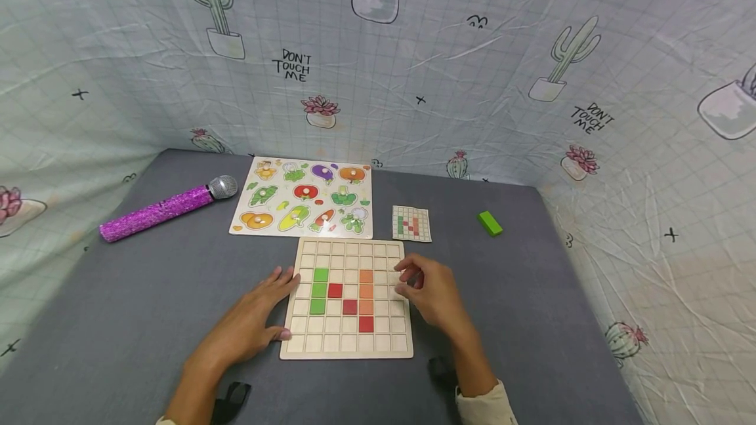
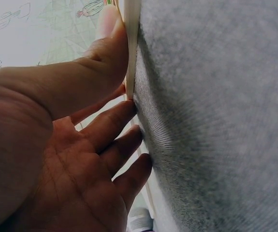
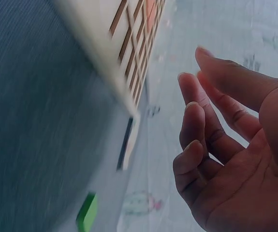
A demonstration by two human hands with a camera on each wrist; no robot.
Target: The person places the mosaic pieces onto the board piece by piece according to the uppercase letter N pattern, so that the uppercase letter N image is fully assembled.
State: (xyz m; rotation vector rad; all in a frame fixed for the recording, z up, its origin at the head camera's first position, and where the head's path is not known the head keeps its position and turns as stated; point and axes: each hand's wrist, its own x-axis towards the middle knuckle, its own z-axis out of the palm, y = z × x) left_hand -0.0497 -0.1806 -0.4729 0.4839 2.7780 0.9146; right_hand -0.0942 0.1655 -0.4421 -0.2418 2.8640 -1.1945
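Observation:
A pale wooden grid board (image 1: 301, 346) lies in front of the person, with squares sunk into it. It bears three green squares (image 1: 319, 290), three red squares (image 1: 350, 307) and three orange squares (image 1: 366, 291). Along the board's left edge rests the left hand (image 1: 251, 320), fingers spread, thumb on the near left border; in the left wrist view its fingertips touch the board's side. The right hand (image 1: 434, 290) hovers over the right edge, its fingers loosely bent. Nothing is between its thumb and fingertips in the right wrist view.
Behind the board is a small pattern card (image 1: 411, 224) with a coloured grid. A green block (image 1: 490, 223) lies far right. A vegetable puzzle board (image 1: 272, 215) and a glittery purple microphone (image 1: 159, 215) are at the back left. Printed cloth (image 1: 366, 64) hangs behind the grey table (image 1: 147, 294).

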